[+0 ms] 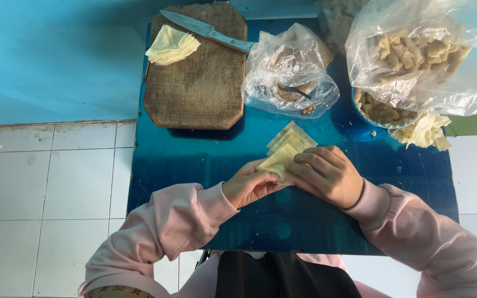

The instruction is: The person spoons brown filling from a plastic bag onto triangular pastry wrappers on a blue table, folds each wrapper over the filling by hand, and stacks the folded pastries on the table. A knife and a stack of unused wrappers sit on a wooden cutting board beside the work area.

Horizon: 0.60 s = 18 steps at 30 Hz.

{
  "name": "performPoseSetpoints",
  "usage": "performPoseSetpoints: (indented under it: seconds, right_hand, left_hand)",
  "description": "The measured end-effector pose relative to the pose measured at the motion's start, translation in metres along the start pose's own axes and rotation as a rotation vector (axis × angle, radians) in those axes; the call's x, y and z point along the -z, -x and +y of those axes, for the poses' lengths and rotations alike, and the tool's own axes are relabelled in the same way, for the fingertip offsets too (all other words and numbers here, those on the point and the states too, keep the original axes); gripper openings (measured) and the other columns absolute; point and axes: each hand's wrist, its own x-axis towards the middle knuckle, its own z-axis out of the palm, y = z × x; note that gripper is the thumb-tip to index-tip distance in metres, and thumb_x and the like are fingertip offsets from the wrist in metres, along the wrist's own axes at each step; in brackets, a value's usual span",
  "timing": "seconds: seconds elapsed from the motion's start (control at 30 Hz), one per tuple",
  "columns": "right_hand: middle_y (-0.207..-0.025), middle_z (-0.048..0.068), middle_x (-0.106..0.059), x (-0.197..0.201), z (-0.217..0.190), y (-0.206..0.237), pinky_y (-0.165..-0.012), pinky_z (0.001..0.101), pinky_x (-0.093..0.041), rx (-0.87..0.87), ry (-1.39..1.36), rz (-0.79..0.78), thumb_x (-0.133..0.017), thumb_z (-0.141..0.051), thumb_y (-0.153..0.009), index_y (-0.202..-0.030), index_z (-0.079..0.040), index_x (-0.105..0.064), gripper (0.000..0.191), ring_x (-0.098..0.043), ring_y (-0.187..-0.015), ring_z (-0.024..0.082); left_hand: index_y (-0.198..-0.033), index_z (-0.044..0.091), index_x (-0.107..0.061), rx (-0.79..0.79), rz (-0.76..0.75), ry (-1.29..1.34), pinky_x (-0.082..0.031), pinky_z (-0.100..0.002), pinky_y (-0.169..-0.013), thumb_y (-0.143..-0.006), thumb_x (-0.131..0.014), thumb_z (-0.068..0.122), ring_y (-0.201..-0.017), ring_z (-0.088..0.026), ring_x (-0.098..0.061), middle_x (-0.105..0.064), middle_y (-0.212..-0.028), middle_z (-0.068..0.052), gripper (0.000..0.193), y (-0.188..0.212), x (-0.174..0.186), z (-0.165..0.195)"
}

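Observation:
My left hand (248, 185) and my right hand (327, 174) meet over a pale yellow dough wrapper (279, 160) on the blue table (194, 160). Both hands pinch and fold this wrapper, the right fingers curled over its right edge. Just behind it lies a small stack of square wrappers (291, 137), fanned out and touching the folded one.
A wooden cutting board (200, 83) at the back left carries more wrappers (171, 46) and a knife (208, 31). A clear bag of filling (289, 72) sits mid-table. A large bag of rolled pieces (423, 55) overhangs a blue bowl (385, 113). White tiled floor lies left.

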Motion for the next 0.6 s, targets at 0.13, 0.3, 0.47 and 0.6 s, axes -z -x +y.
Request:
performPoseSetpoints:
  seconds: [0.13, 0.3, 0.47, 0.6]
  right_hand:
    - [-0.104, 0.006, -0.07, 0.002, 0.0, -0.001, -0.079, 0.0358, -0.05, -0.039, -0.065, -0.035, -0.083, -0.033, -0.08, -0.109, -0.01, -0.073, 0.038, -0.068, -0.095, 0.023]
    - [-0.102, 0.002, -0.071, 0.0, 0.004, 0.001, -0.073, 0.0363, -0.045, -0.137, -0.181, -0.056, -0.084, -0.031, -0.078, -0.108, -0.015, -0.074, 0.036, -0.068, -0.092, 0.021]
    - [-0.097, -0.001, -0.073, -0.007, 0.009, 0.004, -0.076, 0.0342, -0.046, -0.274, -0.365, -0.023, -0.083, -0.018, -0.081, -0.099, -0.015, -0.076, 0.02, -0.068, -0.092, 0.018]
    - [-0.097, 0.0, -0.074, -0.012, 0.011, 0.009, -0.08, 0.0335, -0.049, -0.343, -0.475, -0.013, -0.084, -0.015, -0.081, -0.095, -0.011, -0.075, 0.017, -0.068, -0.093, 0.019]
  left_hand:
    - [-0.141, -0.005, -0.048, -0.013, -0.014, -0.008, -0.055, -0.032, -0.102, -0.105, -0.059, 0.008, -0.115, -0.019, -0.066, -0.062, -0.128, -0.014, 0.039, 0.0, 0.002, -0.001]
    - [-0.141, -0.002, -0.047, -0.022, -0.022, -0.093, -0.055, -0.032, -0.104, -0.103, -0.063, 0.015, -0.118, -0.019, -0.066, -0.062, -0.13, -0.012, 0.044, 0.0, -0.004, 0.001]
    - [-0.143, -0.003, -0.047, -0.024, -0.017, -0.122, -0.054, -0.033, -0.106, -0.102, -0.066, 0.017, -0.121, -0.019, -0.064, -0.06, -0.133, -0.012, 0.049, 0.001, -0.009, 0.007]
    - [-0.143, 0.0, -0.047, -0.03, -0.029, -0.151, -0.052, -0.032, -0.108, -0.099, -0.071, 0.017, -0.123, -0.018, -0.062, -0.06, -0.134, -0.01, 0.052, 0.0, -0.013, 0.008]
